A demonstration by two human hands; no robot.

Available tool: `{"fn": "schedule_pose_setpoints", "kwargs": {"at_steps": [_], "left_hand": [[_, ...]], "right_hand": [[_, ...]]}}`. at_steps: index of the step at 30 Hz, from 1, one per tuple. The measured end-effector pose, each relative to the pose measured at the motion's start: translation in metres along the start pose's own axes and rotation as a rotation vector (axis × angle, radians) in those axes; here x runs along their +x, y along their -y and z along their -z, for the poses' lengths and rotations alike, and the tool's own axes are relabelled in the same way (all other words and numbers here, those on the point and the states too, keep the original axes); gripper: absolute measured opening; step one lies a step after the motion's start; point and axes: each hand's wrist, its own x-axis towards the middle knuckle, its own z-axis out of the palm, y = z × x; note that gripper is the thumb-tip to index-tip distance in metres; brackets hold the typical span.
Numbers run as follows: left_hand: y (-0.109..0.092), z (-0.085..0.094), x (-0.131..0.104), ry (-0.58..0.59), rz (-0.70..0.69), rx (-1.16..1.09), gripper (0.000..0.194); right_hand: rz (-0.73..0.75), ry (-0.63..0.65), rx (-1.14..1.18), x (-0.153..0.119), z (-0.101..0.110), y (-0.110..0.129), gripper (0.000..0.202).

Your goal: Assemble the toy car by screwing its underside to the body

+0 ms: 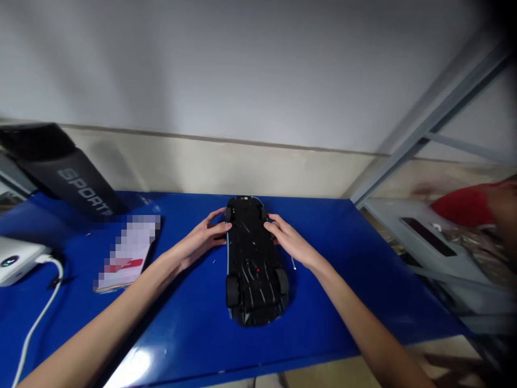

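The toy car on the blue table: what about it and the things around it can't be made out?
In the head view:
Toy car: roof hidden by its upturned underside.
Slim item: far end apparently hidden by the right hand.
White device: cut off by the left edge.
Flat item: largely pixelated.
Speck left of the car: too small to identify.

Toy car [248,248]: upside down, just below the middle of the frame
Pose: lengthwise, running up and down the frame
Underside [254,256]: black, facing up, with pale streaks and a small red spot
Wheels [232,291]: black, one pair near the upper end, one near the lower
Body edge [228,253]: light blue along the left side
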Motion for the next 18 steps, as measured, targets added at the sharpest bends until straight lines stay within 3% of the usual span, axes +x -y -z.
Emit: {"fn": "schedule_pose_setpoints", "kwargs": {"at_steps": [4,18], "left_hand": [[-0.0023,-0.0056,0.0000,-0.063,0.026,0.022,0.078],[-0.0018,-0.0096,-0.0011,-0.077,0.021,0.017,0.068]], "right_hand": [[0.013,0.042,0.133,-0.0020,0.0017,-0.0002,0.046],[-0.038,0.053,0.185,-0.0035,0.0031,0.0066,0.042]]}}
